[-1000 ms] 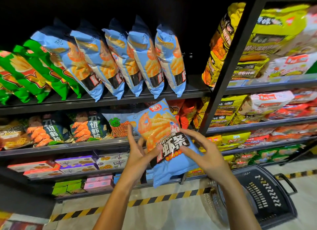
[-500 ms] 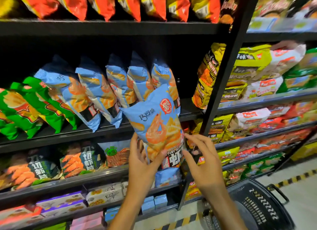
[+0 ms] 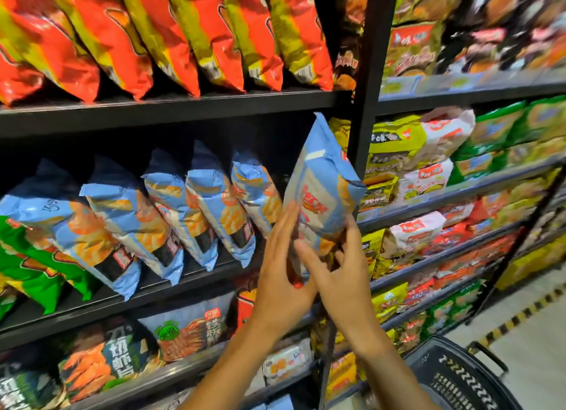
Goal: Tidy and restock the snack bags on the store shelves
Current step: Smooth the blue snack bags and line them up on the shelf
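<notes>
A light blue snack bag [image 3: 324, 183] stands upright and edge-on at the right end of the middle shelf [image 3: 196, 272], beside a row of several matching blue bags [image 3: 211, 207] that lean left. My left hand [image 3: 281, 272] lies flat against the bag's left side with straight fingers. My right hand [image 3: 340, 272] holds the bag's lower right part, thumb up along its edge and fingers curled under it. The bag's bottom is hidden behind both hands.
A black upright post [image 3: 364, 128] stands just right of the bag. Red and yellow bags [image 3: 171, 33] fill the shelf above, green bags [image 3: 33, 262] sit at far left. Packed shelves [image 3: 459, 192] continue right. A black shopping basket [image 3: 456, 379] sits on the floor at lower right.
Both hands raised the blue bag from below the shelf up to shelf level, turned it edge-on and moved it right, to the end of the blue row. The view tilted upward.
</notes>
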Demonstrator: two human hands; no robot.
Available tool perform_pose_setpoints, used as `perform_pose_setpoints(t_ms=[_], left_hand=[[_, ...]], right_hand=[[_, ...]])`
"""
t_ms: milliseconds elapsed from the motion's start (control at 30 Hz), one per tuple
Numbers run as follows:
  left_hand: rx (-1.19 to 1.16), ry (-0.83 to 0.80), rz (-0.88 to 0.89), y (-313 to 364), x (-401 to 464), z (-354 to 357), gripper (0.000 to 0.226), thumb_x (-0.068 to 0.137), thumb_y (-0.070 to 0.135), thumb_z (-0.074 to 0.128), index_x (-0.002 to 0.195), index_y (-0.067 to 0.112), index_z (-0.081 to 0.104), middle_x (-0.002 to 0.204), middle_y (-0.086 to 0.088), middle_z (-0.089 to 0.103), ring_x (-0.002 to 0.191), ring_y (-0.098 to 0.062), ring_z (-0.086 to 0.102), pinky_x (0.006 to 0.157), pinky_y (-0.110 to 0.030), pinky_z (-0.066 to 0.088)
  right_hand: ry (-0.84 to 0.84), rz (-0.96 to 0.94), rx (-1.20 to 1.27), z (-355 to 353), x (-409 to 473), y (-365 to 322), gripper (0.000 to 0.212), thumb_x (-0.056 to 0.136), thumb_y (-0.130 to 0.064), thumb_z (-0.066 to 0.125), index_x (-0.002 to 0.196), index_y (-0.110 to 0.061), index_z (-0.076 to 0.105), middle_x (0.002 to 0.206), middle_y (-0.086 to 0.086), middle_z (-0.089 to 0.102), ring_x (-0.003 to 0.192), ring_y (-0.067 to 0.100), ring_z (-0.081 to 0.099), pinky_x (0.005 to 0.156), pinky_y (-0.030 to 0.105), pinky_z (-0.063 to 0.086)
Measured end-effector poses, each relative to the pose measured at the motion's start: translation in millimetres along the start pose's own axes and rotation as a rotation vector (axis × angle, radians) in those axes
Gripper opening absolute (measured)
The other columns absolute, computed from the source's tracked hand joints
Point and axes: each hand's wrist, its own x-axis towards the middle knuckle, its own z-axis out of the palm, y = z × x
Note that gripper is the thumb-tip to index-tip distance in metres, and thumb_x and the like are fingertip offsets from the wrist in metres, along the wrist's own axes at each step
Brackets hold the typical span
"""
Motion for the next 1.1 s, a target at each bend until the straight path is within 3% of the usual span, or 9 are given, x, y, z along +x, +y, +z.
perform_pose_setpoints(t_ms=[133, 233, 333, 400, 567, 700, 900, 1000, 1100], left_hand=[[0.105, -0.212, 0.107, -7.5, 22.1, -1.5, 0.083, 0.091, -0.002, 0.071, 0.16, 0.016, 0.03, 0.169, 0.007, 0.024, 0.157, -0.014, 0.021, 0.127, -0.042, 0.023], [0.323, -0.3, 0.23, -23.2, 46.3, -17.0, 0.069, 0.095, 0.004, 0.069, 0.156, 0.018, 0.04, 0.167, 0.008, 0.029, 0.156, -0.013, 0.022, 0.127, -0.039, 0.024], [0.715, -0.184, 0.471, -44.7, 74.4, -39.9, 0.047, 0.095, 0.014, 0.067, 0.142, 0.014, 0.059, 0.159, -0.002, 0.044, 0.153, -0.024, 0.03, 0.125, -0.048, 0.024], [0.926, -0.156, 0.509, -53.6, 90.9, -54.3, 0.042, 0.094, 0.018, 0.067, 0.135, 0.012, 0.064, 0.158, -0.007, 0.045, 0.152, -0.032, 0.032, 0.123, -0.056, 0.024], [1.293, -0.261, 0.501, -65.0, 96.7, -67.6, 0.055, 0.096, 0.033, 0.06, 0.147, 0.014, 0.053, 0.165, -0.015, 0.032, 0.157, -0.037, 0.015, 0.124, -0.064, 0.014], [1.391, -0.266, 0.512, -70.5, 93.0, -73.5, 0.068, 0.094, 0.04, 0.059, 0.156, 0.017, 0.042, 0.168, -0.013, 0.026, 0.158, -0.036, 0.012, 0.124, -0.067, 0.0], [1.434, -0.319, 0.517, -68.7, 103.3, -80.3, 0.06, 0.099, 0.044, 0.045, 0.152, 0.019, 0.048, 0.166, -0.011, 0.031, 0.158, -0.032, 0.017, 0.123, -0.068, -0.005], [1.423, -0.332, 0.527, -68.9, 104.9, -81.1, 0.059, 0.097, 0.044, 0.047, 0.151, 0.019, 0.05, 0.165, -0.013, 0.035, 0.157, -0.033, 0.02, 0.123, -0.069, -0.002], [1.41, -0.344, 0.552, -68.7, 108.2, -85.7, 0.059, 0.096, 0.044, 0.05, 0.15, 0.019, 0.052, 0.164, -0.012, 0.036, 0.156, -0.034, 0.023, 0.122, -0.069, -0.004]], right_hand=[[0.14, -0.015, -0.016, -13.0, 36.7, 12.8, 0.076, 0.079, -0.031, 0.089, 0.143, -0.031, 0.049, 0.131, -0.01, 0.066, 0.119, 0.0, 0.063, 0.096, 0.019, 0.051], [0.184, -0.003, 0.025, -17.6, 58.9, 29.4, 0.063, 0.083, -0.02, 0.086, 0.135, -0.031, 0.054, 0.121, -0.015, 0.069, 0.106, -0.01, 0.064, 0.083, 0.006, 0.048], [0.18, 0.029, 0.036, -9.1, 73.3, 51.8, 0.061, 0.083, -0.02, 0.086, 0.137, -0.025, 0.058, 0.122, -0.011, 0.07, 0.109, -0.005, 0.066, 0.083, 0.007, 0.049], [0.19, 0.043, 0.03, 0.8, 79.9, 61.5, 0.064, 0.084, -0.019, 0.086, 0.141, -0.022, 0.056, 0.124, -0.01, 0.069, 0.11, -0.005, 0.065, 0.083, 0.005, 0.049], [0.228, 0.045, -0.015, 24.2, 104.7, 80.7, 0.062, 0.09, -0.019, 0.081, 0.145, -0.023, 0.053, 0.131, -0.004, 0.067, 0.118, 0.003, 0.064, 0.088, 0.008, 0.051], [0.27, 0.084, -0.055, 40.9, 121.6, 88.9, 0.067, 0.093, -0.034, 0.077, 0.151, -0.026, 0.045, 0.134, -0.008, 0.064, 0.12, 0.005, 0.062, 0.095, 0.018, 0.054], [0.261, 0.229, -0.068, 51.0, 127.6, 109.6, 0.042, 0.096, -0.041, 0.07, 0.125, -0.015, 0.054, 0.113, -0.006, 0.068, 0.105, 0.01, 0.068, 0.077, 0.016, 0.057], [0.23, 0.254, -0.099, 49.8, 126.8, 116.0, 0.059, 0.096, -0.047, 0.068, 0.14, -0.012, 0.047, 0.126, -0.001, 0.067, 0.114, 0.014, 0.067, 0.086, 0.029, 0.058], [0.173, 0.317, -0.144, 52.1, 129.1, 108.3, 0.078, 0.099, -0.053, 0.06, 0.157, -0.012, 0.027, 0.14, -0.002, 0.057, 0.131, 0.018, 0.053, 0.092, 0.028, 0.044]])
